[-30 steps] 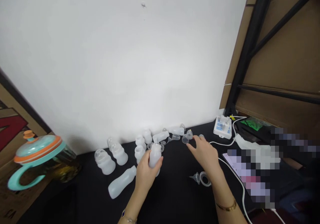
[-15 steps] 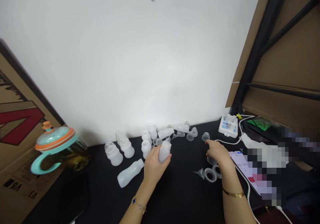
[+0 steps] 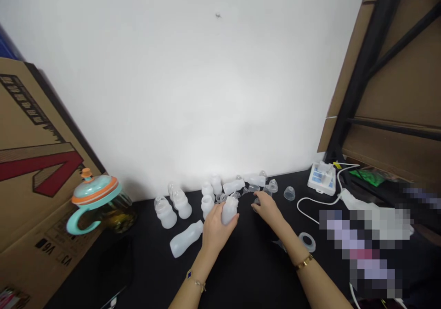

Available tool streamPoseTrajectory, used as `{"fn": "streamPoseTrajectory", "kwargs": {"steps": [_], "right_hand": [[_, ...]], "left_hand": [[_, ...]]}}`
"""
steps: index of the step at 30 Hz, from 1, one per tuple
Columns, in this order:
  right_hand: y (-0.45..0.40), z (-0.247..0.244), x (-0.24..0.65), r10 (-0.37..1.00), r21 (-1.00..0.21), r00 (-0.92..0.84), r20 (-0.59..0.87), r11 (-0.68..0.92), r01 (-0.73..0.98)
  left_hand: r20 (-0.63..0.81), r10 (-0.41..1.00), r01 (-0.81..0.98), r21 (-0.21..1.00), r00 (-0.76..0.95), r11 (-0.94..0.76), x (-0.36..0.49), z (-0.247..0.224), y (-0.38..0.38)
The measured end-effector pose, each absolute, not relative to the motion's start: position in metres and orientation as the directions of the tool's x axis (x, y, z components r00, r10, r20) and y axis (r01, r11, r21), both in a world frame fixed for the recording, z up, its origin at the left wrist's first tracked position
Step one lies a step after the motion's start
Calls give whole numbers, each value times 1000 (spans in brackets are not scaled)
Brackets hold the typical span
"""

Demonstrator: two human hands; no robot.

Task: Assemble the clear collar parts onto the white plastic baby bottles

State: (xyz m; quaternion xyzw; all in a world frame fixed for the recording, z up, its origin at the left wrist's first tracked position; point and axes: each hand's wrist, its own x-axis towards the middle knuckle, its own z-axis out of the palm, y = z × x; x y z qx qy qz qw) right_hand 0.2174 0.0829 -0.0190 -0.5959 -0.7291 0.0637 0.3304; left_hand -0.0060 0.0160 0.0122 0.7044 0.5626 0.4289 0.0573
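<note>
My left hand (image 3: 214, 233) is wrapped round a small white baby bottle (image 3: 228, 212), which stands upright with a clear nipple on top. My right hand (image 3: 269, 211) pinches a clear cap (image 3: 256, 203) just right of the bottle, apart from it; fingers partly cover the cap. Left of my left hand, another white bottle (image 3: 186, 240) lies on its side. Beyond it stand capped bottles (image 3: 166, 216) and open ones (image 3: 207, 204). A clear ring (image 3: 306, 242) lies near my right forearm, which partly hides a nipple (image 3: 279, 244).
A teapot-like jug (image 3: 99, 203) with a teal handle stands at the left beside a cardboard box (image 3: 37, 162). Clear domed caps (image 3: 289, 193) and lying bottles (image 3: 233, 186) are near the wall. A power strip (image 3: 322, 179) with white cables sits at the back right.
My right hand has moved left with the clear cap, from beside the rings to near the held bottle. My left hand keeps its hold. The view has shifted slightly.
</note>
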Motion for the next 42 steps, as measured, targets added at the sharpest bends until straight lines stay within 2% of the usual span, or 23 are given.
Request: {"fn": "streamPoseTrajectory", "kwargs": {"steps": [7, 10, 12, 14, 17, 20, 24, 36, 42], "right_hand": [[80, -21, 221, 970, -532, 40, 240, 97, 841], [79, -14, 220, 969, -673, 72, 236, 109, 732], [78, -7, 216, 962, -843, 148, 229, 120, 524], [77, 1, 211, 967, -972, 185, 177, 142, 187], [72, 14, 205, 976, -958, 205, 73, 126, -258], [66, 22, 201, 981, -885, 191, -11, 80, -459], [62, 23, 196, 984, -892, 175, -29, 54, -450], [52, 30, 185, 991, -937, 63, 116, 131, -323], [47, 33, 181, 994, -936, -7, 105, 97, -339]], "left_hand": [[515, 857, 726, 582, 19, -366, -5, 14, 14], [511, 860, 718, 592, 15, -365, -5, 14, 14], [508, 861, 714, 599, 11, -363, -5, 13, 14], [507, 862, 711, 601, 14, -365, -5, 12, 15], [522, 853, 717, 588, 19, -376, -5, 11, 15], [528, 849, 727, 575, 20, -374, -4, 11, 14], [541, 841, 737, 558, 24, -381, -3, 11, 12], [587, 807, 750, 507, 62, -426, -4, 13, 11], [595, 800, 754, 492, 72, -434, -3, 12, 11]]}}
